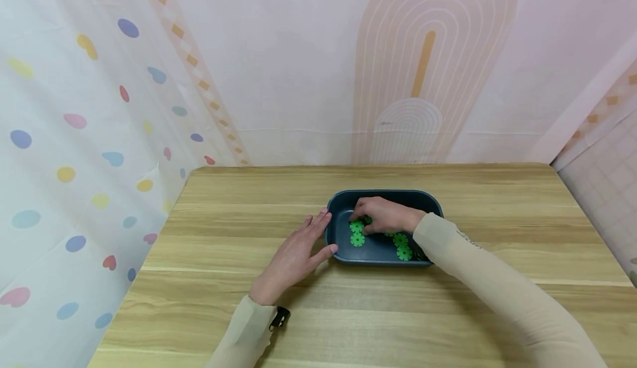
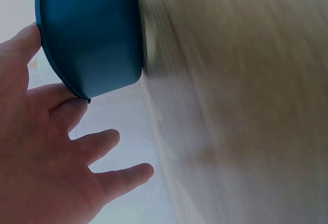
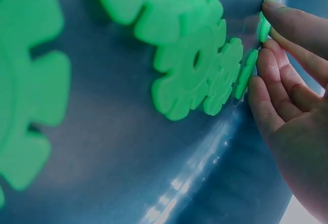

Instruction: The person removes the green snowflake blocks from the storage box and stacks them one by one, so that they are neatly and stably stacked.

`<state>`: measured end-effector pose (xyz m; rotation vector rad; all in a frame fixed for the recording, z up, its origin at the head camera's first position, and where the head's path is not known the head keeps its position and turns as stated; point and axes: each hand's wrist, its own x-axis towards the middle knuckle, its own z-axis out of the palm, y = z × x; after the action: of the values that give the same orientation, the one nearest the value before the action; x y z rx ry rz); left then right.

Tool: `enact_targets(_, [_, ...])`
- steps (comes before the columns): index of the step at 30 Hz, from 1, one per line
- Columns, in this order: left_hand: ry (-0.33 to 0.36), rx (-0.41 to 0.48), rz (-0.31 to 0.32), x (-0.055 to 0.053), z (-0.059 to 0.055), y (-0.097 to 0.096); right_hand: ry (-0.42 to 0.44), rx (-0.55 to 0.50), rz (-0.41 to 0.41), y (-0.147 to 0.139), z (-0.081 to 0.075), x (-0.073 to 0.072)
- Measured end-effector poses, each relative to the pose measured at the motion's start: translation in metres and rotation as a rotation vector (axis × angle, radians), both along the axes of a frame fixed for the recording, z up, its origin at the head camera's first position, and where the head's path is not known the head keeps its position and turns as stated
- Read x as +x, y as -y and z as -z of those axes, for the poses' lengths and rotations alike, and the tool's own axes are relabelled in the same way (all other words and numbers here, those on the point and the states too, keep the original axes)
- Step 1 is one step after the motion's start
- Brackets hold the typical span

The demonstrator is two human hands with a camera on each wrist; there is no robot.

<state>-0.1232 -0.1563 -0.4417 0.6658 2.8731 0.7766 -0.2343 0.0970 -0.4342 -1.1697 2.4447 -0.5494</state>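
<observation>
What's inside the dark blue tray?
Green notched discs lie in the dark blue tray, the right hand among them. Whatever lies beneath that hand and sleeve is hidden in the head view.

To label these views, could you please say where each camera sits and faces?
Head: on the head, facing forward and down at the tray; left hand and right hand show.
Left wrist: on that wrist, facing the tray's outside; left hand shows.
Right wrist: on that wrist, facing discs inside the tray; right hand shows.
Head and right wrist share discs.

Wd table w/ dotted cloth L, arch-print cloth behind.
</observation>
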Motion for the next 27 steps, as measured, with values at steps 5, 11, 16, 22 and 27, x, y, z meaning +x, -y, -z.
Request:
enact_targets(5, [-0.012, 0.006, 0.004, 0.0002, 0.0002, 0.0, -0.009, -0.008, -0.009, 0.0003, -0.0016, 0.0011])
enact_targets(11, [0.0, 0.005, -0.001, -0.0003, 0.0005, 0.0002, -0.026, 0.001, -0.008, 0.0009, -0.0009, 0.0003])
enact_targets(16, [0.01, -0.008, -0.003, -0.0003, 0.0004, 0.0003, -0.022, 0.009, -0.002, 0.001, -0.0002, 0.0004])
enact_targets(22, [-0.003, -0.003, 0.001, -0.0008, 0.0007, -0.0003, -0.013, 0.033, 0.01, 0.0019, -0.0016, 0.0008])
enact_targets(27, [-0.022, 0.0, 0.005, -0.0004, 0.0012, -0.0003, -0.016, 0.033, 0.004, 0.0025, -0.0042, 0.0014])
